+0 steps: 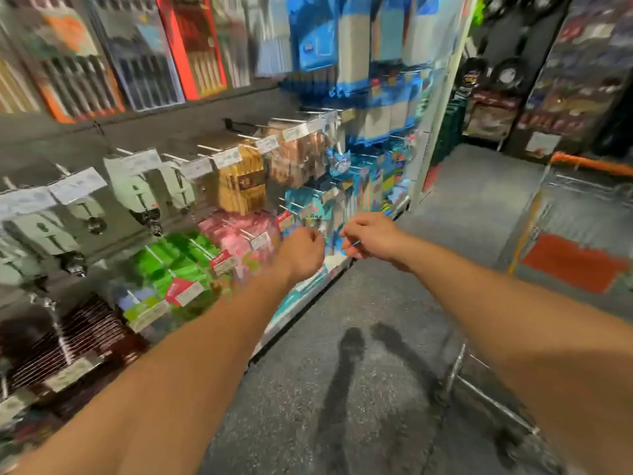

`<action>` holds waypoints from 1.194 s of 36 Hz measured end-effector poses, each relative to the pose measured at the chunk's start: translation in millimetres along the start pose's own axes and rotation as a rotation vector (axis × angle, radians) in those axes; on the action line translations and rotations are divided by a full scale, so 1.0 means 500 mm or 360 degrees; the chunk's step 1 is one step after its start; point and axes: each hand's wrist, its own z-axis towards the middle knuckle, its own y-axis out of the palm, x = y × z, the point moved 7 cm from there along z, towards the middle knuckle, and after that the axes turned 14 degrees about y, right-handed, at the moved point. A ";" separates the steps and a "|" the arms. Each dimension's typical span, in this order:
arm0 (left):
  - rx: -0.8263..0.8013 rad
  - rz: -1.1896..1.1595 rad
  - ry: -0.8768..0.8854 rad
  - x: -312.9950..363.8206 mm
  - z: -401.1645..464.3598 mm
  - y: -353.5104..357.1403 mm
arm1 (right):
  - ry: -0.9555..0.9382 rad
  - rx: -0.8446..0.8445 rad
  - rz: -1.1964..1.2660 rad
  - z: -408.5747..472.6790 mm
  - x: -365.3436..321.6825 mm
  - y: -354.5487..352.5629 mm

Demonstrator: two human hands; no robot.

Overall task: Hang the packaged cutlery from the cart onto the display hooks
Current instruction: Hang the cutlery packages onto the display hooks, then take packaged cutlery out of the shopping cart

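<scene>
We've got both hands at the low teal packs (pixel 310 204) to reach their hook; left hand (pixel 301 250) fisted, contents hidden; right hand (pixel 370 236) curled, grip unclear.

You are facing green plastic packets (pixel 171 265) hanging beside pink plastic packets (pixel 239 234), tan-and-brown card packs (pixel 241 186) above, blue-and-teal packs (pixel 363 186) further along, an orange-edged metal cart (pixel 589 162) showing a red panel (pixel 572 262), over speckled grey flooring (pixel 342 389)

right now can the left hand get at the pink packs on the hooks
Probably yes: the left hand is just right of the pink packs, with nothing visible between them. Motion blur hides whether its curled fingers already hold something.
</scene>
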 end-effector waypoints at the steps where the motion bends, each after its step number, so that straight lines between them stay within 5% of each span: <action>1: -0.0032 0.0000 0.0017 0.021 0.014 0.032 | 0.0031 0.0031 0.0014 0.004 0.023 -0.036; 25: -0.0902 -0.0296 0.0472 0.422 0.472 0.783 | 0.0594 0.0977 0.0801 0.103 0.458 -0.786; 34: -0.1366 -0.0209 0.0489 0.487 0.492 1.088 | 0.0935 0.1073 0.0833 0.102 0.703 -0.946; 43: -0.1531 -0.0050 0.0335 0.495 0.560 1.327 | 0.1314 0.0903 0.0619 0.212 0.936 -1.086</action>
